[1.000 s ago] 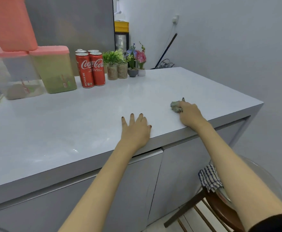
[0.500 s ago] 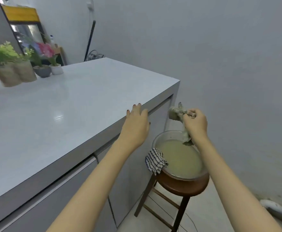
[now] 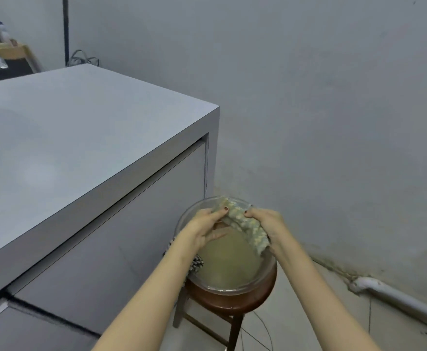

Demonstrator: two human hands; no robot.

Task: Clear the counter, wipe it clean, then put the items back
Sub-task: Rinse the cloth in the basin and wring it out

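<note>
The left hand (image 3: 203, 230) and right hand (image 3: 269, 224) each curl their fingers round an end of a mottled pale-green wiping cloth (image 3: 245, 228). They hold it over a clear round glass bowl (image 3: 235, 290) of cloudy yellowish water on a round brown wooden stool (image 3: 232, 304). The grey surface (image 3: 80, 138) lies beyond, to the left.

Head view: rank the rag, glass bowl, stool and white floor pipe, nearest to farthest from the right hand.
1. rag, gripped in the right hand.
2. glass bowl, directly beneath.
3. stool, under the bowl.
4. white pipe, at the wall's foot, far right.
</note>
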